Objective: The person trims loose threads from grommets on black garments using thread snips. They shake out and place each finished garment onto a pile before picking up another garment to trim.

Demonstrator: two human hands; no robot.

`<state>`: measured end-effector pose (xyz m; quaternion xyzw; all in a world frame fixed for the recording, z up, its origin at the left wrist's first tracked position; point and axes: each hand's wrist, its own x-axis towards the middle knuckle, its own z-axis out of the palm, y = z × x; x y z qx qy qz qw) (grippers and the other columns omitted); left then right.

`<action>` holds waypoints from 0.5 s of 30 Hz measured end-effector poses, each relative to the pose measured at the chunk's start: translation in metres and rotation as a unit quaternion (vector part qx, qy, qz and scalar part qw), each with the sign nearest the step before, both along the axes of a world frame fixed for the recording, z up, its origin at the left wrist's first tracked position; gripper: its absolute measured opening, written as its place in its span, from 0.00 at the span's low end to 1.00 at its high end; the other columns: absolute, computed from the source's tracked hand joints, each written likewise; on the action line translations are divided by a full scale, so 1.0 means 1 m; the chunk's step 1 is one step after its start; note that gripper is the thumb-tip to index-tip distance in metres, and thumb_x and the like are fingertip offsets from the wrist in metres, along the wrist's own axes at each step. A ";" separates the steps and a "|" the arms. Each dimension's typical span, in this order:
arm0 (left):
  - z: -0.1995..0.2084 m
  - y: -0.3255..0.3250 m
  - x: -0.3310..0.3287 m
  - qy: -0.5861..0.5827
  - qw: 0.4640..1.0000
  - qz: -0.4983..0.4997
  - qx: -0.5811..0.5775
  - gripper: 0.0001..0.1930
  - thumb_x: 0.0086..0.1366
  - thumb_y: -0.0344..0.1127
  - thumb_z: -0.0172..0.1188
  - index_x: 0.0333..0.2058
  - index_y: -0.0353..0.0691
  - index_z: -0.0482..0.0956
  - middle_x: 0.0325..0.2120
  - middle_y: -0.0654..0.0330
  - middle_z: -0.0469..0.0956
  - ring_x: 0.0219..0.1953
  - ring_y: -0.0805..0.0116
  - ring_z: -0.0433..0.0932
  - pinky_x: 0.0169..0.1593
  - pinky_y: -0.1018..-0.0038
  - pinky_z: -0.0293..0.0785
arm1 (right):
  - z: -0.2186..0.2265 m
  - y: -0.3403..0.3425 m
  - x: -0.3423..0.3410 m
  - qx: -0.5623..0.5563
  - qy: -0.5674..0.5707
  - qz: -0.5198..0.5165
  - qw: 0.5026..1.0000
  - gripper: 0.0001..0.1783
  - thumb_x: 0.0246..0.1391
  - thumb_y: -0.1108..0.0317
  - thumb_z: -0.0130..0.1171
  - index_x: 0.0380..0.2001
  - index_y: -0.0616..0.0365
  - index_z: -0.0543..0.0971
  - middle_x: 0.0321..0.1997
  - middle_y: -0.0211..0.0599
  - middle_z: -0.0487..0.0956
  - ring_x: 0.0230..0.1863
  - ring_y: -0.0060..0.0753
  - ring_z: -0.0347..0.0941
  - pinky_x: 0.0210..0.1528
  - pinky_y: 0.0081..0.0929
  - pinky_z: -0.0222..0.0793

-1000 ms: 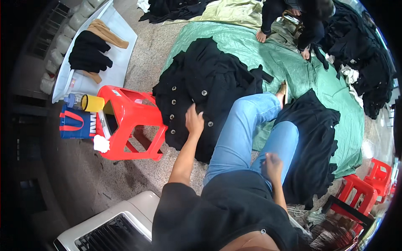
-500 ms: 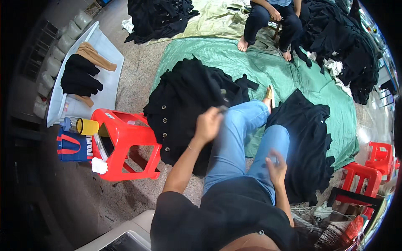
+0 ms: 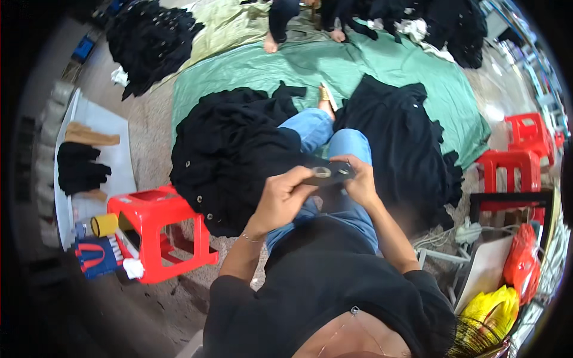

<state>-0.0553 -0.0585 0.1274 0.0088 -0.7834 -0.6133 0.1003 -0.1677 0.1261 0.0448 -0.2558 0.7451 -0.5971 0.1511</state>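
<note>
A black garment (image 3: 250, 158) stretches from a heap on my left over my lap. Its edge strip (image 3: 330, 173), which carries round metal eyelets, is held up between my hands. My left hand (image 3: 285, 197) pinches the strip by one eyelet, thumb against bent fingers. On the other side my right hand (image 3: 361, 182) is closed on the same strip, close to a second eyelet. Several more metal eyelets show down the garment's left side. Another black garment (image 3: 391, 137) lies spread to the right of my knee.
A red stool (image 3: 161, 224) stands at my left, by a blue bag (image 3: 98, 256). Beyond it a white tub (image 3: 122, 128) bears black and tan cloth. Red stools (image 3: 510, 161) and a yellow bag (image 3: 492, 313) are on the right. Ahead, a person's feet (image 3: 271, 45) rest on green sheeting (image 3: 239, 68).
My left hand has brought the garment's eyelet strip over my lap. My right hand, loose above my thigh before, has moved up and taken hold of the strip. The whole view has shifted.
</note>
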 end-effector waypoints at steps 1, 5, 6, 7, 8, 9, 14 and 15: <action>-0.015 -0.004 0.000 0.000 0.999 0.022 -0.024 0.12 0.59 0.18 0.62 0.42 0.33 0.80 0.31 0.55 0.81 0.31 0.73 0.80 0.37 0.77 0.75 | -0.009 0.003 0.000 -0.023 -0.024 -0.058 0.998 0.19 0.47 0.88 0.58 0.43 0.64 0.82 0.38 0.35 0.84 0.39 0.22 0.79 0.44 0.19 0.72; -0.048 -0.011 0.000 -0.019 0.986 0.071 -0.150 0.15 0.52 0.14 0.60 0.40 0.33 0.79 0.31 0.57 0.78 0.33 0.64 0.79 0.40 0.74 0.74 | 0.007 0.021 -0.009 -0.055 0.096 -0.171 0.979 0.18 0.44 0.86 0.60 0.41 0.63 0.82 0.36 0.34 0.84 0.36 0.24 0.79 0.42 0.19 0.71; -0.061 -0.011 0.000 -0.020 0.986 0.071 -0.151 0.15 0.52 0.14 0.60 0.40 0.33 0.79 0.31 0.57 0.78 0.33 0.64 0.79 0.40 0.74 0.74 | 0.023 0.027 -0.009 -0.043 0.157 -0.180 0.970 0.19 0.41 0.83 0.63 0.40 0.62 0.83 0.36 0.36 0.84 0.36 0.26 0.80 0.42 0.20 0.72; -0.076 -0.012 0.000 -0.010 0.978 0.098 -0.183 0.16 0.51 0.14 0.59 0.39 0.33 0.79 0.31 0.57 0.77 0.33 0.65 0.79 0.39 0.74 0.74 | 0.044 0.034 -0.005 -0.040 0.182 -0.190 0.964 0.19 0.39 0.82 0.63 0.40 0.62 0.83 0.37 0.37 0.84 0.37 0.27 0.81 0.42 0.20 0.72; -0.083 -0.011 0.000 -0.001 0.969 0.123 -0.214 0.16 0.50 0.13 0.58 0.39 0.33 0.79 0.30 0.56 0.77 0.32 0.65 0.79 0.39 0.73 0.74 | 0.064 0.042 0.000 -0.036 0.206 -0.201 0.957 0.20 0.37 0.81 0.64 0.39 0.62 0.83 0.37 0.38 0.84 0.37 0.28 0.81 0.42 0.20 0.72; -0.085 -0.006 -0.003 0.024 0.968 0.164 -0.186 0.17 0.49 0.12 0.55 0.38 0.32 0.80 0.30 0.56 0.78 0.32 0.65 0.79 0.40 0.74 0.74 | 0.077 0.051 0.002 -0.037 0.257 -0.219 0.940 0.20 0.36 0.81 0.63 0.39 0.62 0.84 0.37 0.39 0.84 0.38 0.29 0.81 0.43 0.21 0.73; 0.007 0.012 -0.050 0.259 0.931 0.172 -0.192 0.18 0.48 0.12 0.53 0.37 0.34 0.81 0.32 0.54 0.81 0.36 0.60 0.82 0.44 0.72 0.76 | 0.146 0.115 0.011 -0.061 0.390 -0.474 0.787 0.11 0.47 0.76 0.61 0.37 0.63 0.83 0.34 0.37 0.82 0.36 0.30 0.79 0.41 0.25 0.75; 0.021 0.013 -0.063 0.297 0.913 0.159 -0.230 0.17 0.48 0.14 0.55 0.37 0.35 0.81 0.31 0.54 0.80 0.35 0.58 0.81 0.42 0.70 0.76 | 0.158 0.119 0.010 -0.067 0.430 -0.504 0.746 0.10 0.52 0.74 0.59 0.38 0.64 0.82 0.34 0.37 0.81 0.35 0.28 0.78 0.40 0.24 0.74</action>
